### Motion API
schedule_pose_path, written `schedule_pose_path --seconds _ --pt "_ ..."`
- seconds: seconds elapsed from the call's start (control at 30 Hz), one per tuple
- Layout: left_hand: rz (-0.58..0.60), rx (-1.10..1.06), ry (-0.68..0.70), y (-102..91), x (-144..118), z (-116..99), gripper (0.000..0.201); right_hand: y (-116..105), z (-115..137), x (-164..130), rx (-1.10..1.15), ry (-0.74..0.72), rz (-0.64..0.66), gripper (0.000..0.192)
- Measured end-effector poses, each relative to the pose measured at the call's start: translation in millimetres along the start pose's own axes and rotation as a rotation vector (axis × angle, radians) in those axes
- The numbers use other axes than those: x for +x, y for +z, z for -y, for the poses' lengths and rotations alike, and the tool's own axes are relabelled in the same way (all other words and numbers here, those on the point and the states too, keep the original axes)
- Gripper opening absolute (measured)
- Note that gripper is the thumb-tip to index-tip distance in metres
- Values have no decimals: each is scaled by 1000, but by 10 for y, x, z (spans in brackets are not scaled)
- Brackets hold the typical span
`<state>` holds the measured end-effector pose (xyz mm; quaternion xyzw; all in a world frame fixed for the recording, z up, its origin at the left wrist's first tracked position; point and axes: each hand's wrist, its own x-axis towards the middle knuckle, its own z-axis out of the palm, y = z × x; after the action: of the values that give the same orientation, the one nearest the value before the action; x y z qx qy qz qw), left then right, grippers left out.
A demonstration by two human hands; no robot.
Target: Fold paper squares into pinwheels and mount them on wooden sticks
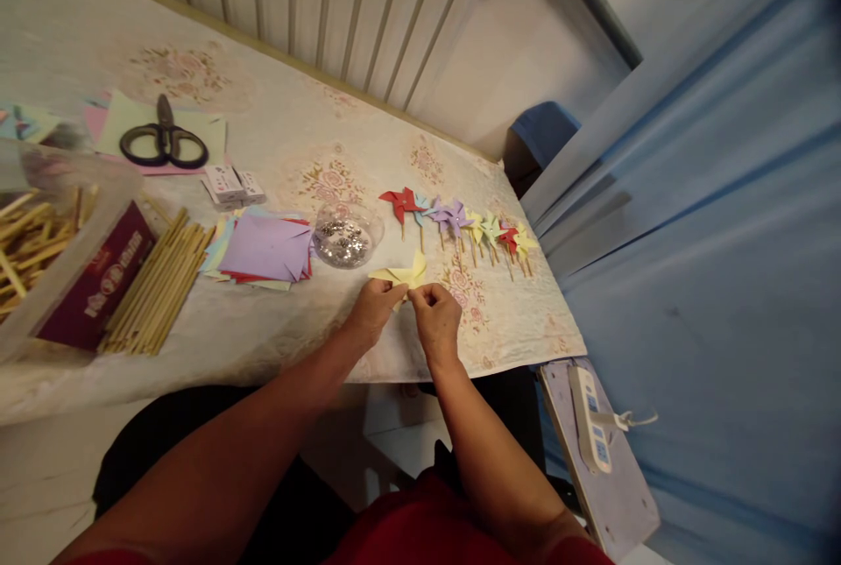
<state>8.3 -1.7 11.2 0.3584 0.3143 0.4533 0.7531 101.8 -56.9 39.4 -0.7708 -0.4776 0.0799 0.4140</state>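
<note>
A yellow paper pinwheel [411, 270] is held over the front of the table, its folded blades pointing up and to the left. My left hand [376, 309] pinches its lower left side. Close beside it, my right hand [436, 313] has thumb and fingers pressed together at the pinwheel's lower edge; whether a small part is between them is hidden. Just beyond my hands stands a clear round dish [346, 236] of small shiny metal pieces. To its left lies a stack of cut paper squares [266, 245], purple on top.
Several pinwheels on sticks [453, 216] lie in a row at the right. Further left are a bundle of sticks [158, 285], a plastic bin [39, 241] of sticks, scissors [166, 140] on paper sheets and small white boxes [227, 184]. A power strip [591, 420] rests on a stool at right.
</note>
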Motion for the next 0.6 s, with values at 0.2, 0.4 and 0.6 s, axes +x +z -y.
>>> schedule_pose_path --seconds 0.2,0.4,0.6 --pt "-9 -33 -50 -8 18 6 22 -197 -33 133 31 0 -166 26" --pt "62 -12 -87 -28 13 31 23 -239 -105 311 280 178 314 28" --pt "117 26 -82 -24 -16 8 25 -137 -159 285 299 216 358 26"
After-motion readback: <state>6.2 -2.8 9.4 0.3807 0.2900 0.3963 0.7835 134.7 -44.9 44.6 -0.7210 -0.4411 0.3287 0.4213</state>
